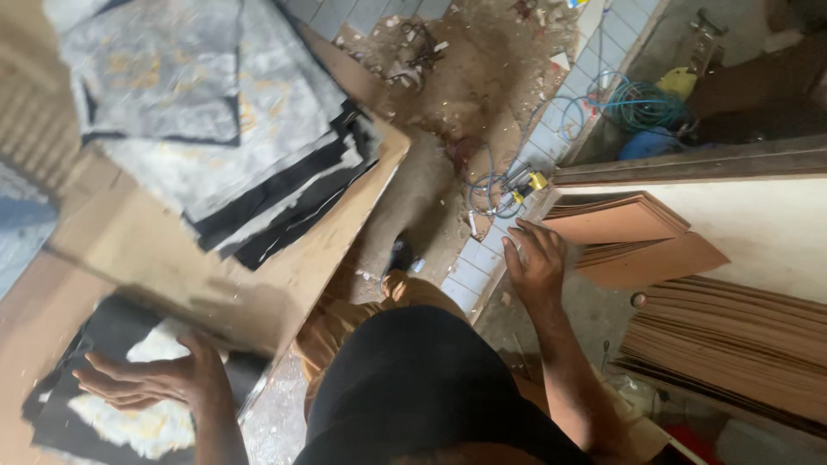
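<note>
Over on the left, the flat wooden desk [284,284] carried a tall stack of grey and black fabric sheets [250,146] at its far end. Nearer, at the bottom left, a lower pile of black and white fabric pieces [129,422] lay under the left hand [164,379], palm down on top. Across the gap, the right hand [536,258] rested just beside a fanned stack of thin brown boards [620,226]. Behind that stack ran a long wooden plank [689,164]. To the right and nearer sat a larger pile of brown sheets [732,336]. Far beyond, a coil of blue cable [642,105] lay on the floor, behind the plank.
</note>
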